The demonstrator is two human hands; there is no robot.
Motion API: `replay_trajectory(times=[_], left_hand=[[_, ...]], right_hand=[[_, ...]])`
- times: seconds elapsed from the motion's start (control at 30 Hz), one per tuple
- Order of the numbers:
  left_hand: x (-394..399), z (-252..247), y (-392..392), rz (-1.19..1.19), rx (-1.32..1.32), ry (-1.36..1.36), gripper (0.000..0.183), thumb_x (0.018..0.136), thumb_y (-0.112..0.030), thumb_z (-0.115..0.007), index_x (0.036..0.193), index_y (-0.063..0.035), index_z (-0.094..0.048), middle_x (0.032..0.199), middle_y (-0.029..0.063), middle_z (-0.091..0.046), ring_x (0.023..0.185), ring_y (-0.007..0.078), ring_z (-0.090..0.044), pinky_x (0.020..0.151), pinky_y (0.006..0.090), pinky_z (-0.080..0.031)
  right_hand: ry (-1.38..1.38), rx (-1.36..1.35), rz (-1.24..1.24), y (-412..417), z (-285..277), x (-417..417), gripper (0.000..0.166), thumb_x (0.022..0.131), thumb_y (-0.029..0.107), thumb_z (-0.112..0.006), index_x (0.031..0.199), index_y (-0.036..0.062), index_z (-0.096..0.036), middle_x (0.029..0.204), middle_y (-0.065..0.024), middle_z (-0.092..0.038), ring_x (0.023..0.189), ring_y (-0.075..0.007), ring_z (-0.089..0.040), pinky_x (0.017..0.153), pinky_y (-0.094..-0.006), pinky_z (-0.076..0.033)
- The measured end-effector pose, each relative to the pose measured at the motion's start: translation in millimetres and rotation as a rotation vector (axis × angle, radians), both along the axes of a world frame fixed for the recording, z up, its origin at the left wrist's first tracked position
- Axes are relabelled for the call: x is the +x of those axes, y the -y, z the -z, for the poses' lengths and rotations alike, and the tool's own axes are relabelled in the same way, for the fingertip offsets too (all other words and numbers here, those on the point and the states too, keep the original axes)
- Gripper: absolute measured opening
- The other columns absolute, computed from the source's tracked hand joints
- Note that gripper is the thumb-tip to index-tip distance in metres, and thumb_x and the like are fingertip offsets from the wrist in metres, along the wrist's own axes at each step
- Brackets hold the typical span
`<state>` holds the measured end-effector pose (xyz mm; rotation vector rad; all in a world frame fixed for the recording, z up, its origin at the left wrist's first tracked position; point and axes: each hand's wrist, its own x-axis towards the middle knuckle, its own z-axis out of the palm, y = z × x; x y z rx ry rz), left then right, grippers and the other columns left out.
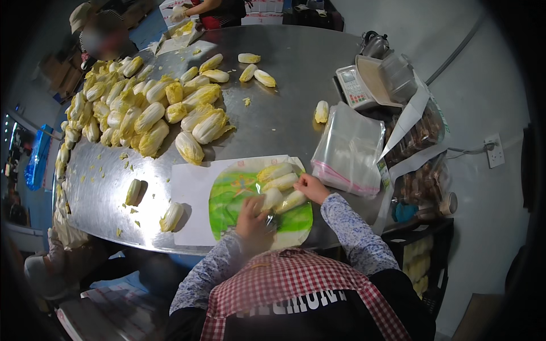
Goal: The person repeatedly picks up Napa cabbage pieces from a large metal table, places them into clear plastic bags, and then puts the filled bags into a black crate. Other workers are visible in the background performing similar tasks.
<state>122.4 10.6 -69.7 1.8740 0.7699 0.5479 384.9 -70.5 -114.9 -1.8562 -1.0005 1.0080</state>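
Observation:
Small napa cabbages [281, 182] lie side by side in what looks like a clear plastic bag [269, 226], on a green printed mat [228, 206]. My left hand [252, 219] is at the lower left of these cabbages, its fingers bent over the film. Blur hides whether it grips anything. On the other side, my right hand [313, 188] pinches the film beside the cabbage ends, fingertips together. Under the mat is a white sheet [192, 183]. Just right of my right hand lies a stack of clear bags [349, 149] with a pink strip.
A large heap of napa cabbages [128, 106] covers the left of the steel table [294, 111]. Loose cabbages [171, 217] lie nearer me. At the right stand a scale [355, 85], plastic tubs [396, 76] and packed brown goods [420, 170]. Other people [217, 13] work around the table.

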Motion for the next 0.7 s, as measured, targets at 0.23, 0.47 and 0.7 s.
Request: replay_trajectory(times=[0.23, 0.47, 0.7], left_hand=[[-2, -6, -3, 0.099, 0.01, 0.0, 0.052, 0.075, -0.009, -0.075, 0.123, -0.0089, -0.056, 0.112, 0.0138, -0.054, 0.103, 0.0298, -0.054, 0.09, 0.0353, -0.045], [27, 22, -3, 0.232, 0.128, -0.001, 0.056, 0.075, -0.002, -0.07, 0.128, -0.0098, -0.052, 0.113, 0.0151, -0.051, 0.101, 0.0326, -0.055, 0.087, 0.0363, -0.048], [57, -1, 4, 0.09, -0.516, 0.068, 0.056, 0.083, -0.008, -0.061, 0.136, -0.0152, -0.047, 0.111, 0.0203, -0.048, 0.098, 0.0337, -0.054, 0.083, 0.0389, -0.049]], right_hand=[[0.154, -0.082, -0.013, -1, -9, -3, 0.025, 0.085, 0.023, -0.068, 0.088, 0.0032, -0.053, 0.082, -0.0092, -0.062, 0.067, -0.0169, -0.055, 0.064, -0.0322, -0.046], [0.25, 0.038, -0.072, 12, 2, -31, 0.079, 0.093, 0.047, -0.048, 0.148, 0.0034, -0.01, 0.146, -0.0262, -0.028, 0.137, -0.0404, -0.023, 0.113, -0.0448, -0.017], [0.358, -0.01, -0.212, 17, -11, -21, 0.085, 0.094, 0.052, -0.045, 0.149, 0.0023, -0.004, 0.149, -0.0253, -0.022, 0.138, -0.0404, -0.021, 0.114, -0.0436, -0.015]])
